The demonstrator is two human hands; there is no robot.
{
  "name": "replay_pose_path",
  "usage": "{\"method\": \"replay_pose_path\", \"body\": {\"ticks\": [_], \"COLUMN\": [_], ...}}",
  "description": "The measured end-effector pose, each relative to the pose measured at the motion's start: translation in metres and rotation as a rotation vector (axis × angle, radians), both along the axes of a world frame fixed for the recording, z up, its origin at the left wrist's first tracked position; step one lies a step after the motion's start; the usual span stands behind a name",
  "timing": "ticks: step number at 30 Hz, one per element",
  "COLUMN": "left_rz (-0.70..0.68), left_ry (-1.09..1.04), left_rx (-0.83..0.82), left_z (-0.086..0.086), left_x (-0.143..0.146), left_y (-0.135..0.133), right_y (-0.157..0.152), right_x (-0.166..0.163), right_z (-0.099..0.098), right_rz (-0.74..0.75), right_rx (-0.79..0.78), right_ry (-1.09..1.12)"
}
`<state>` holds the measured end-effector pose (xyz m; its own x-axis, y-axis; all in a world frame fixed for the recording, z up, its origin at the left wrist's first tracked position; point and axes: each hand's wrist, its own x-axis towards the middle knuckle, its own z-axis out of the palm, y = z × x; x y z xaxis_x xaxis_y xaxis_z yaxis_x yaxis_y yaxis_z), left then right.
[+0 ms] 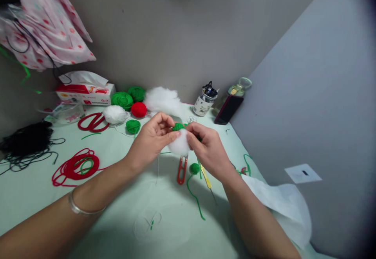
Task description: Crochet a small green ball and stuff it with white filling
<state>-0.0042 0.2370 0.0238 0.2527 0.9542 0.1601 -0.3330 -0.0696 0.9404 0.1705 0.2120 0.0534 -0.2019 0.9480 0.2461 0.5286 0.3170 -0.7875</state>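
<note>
Between my two hands, above the middle of the table, is a small green crocheted piece [178, 127] with a tuft of white stuffing [179, 144] hanging below it. My left hand [157, 132] pinches the left side of both, thumb on the stuffing. On the other side my right hand [205, 139] is closed on the same piece, its fingertips partly hidden. Just under the hands lie orange-handled thread snips [182, 171], a small green ball [194, 168] with a yarn tail, and a yellow-handled crochet hook [206, 177].
Green yarn balls [122, 101], a red ball [139, 110], white yarn [115, 115] and a heap of stuffing [163, 100] sit at the back. Red-handled scissors [93, 123], red yarn [79, 166] and black yarn [26, 141] lie left. A phone [229, 109] leans at back right.
</note>
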Motion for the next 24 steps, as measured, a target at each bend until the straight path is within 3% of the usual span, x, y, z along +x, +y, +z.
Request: {"method": "replay_pose_path", "body": {"ticks": [7,13,24], "left_rz": [0.227,0.264,-0.063], "left_ry": [0.108,0.187,0.025], "left_rx": [0.183,0.250,-0.060], "left_z": [-0.013,-0.012,0.019], "left_x": [0.006,0.003,-0.006], "left_y": [0.000,0.000,-0.009], "right_y": [-0.013,-0.008,-0.001], "right_x": [-0.013,-0.018,-0.007], "right_z": [-0.004,-0.007,0.002], "right_rz": [0.036,0.033,-0.135], "right_rx": [0.098,-0.012,0.108], "right_ry": [-0.137,0.101,0.198]}}
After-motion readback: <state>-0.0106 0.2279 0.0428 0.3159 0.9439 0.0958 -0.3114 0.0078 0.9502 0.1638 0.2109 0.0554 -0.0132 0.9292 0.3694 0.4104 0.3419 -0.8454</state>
